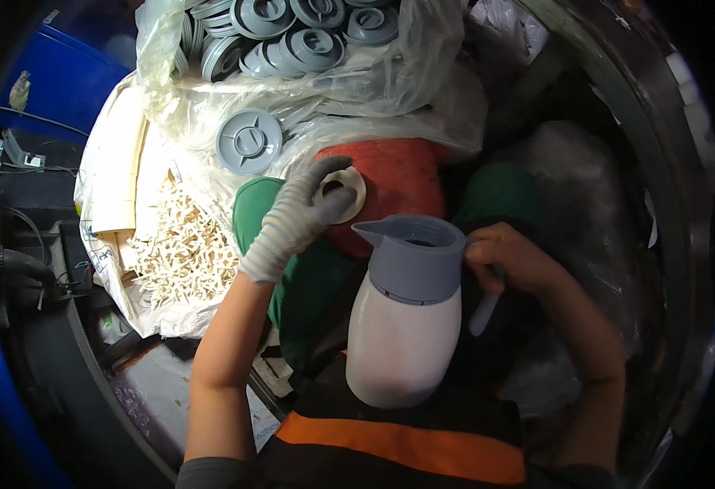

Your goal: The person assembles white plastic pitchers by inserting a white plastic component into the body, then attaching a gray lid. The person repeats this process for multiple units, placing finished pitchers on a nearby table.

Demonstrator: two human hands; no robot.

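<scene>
My left hand (308, 200), in a striped knit glove with grey fingertips, pinches a cream-coloured ring (356, 194) with a hole in its middle. My bare right hand (506, 257) is closed round the grey handle (483, 313) of a jug (406, 342). The jug has a white body and a grey collar with a spout pointing left. It stands upright against my lap, its top open, the inside dark. A round grey lid (249, 142) lies by itself on the plastic beyond my left hand.
Several grey lids (312, 50) are piled in a clear plastic bag (422, 49) at the back. Small cream-coloured pieces (182, 244) lie heaped on a white sack (105, 204) at left. A red cloth (406, 175) lies between my green-clad knees. A dark curved edge (667, 244) runs along the right.
</scene>
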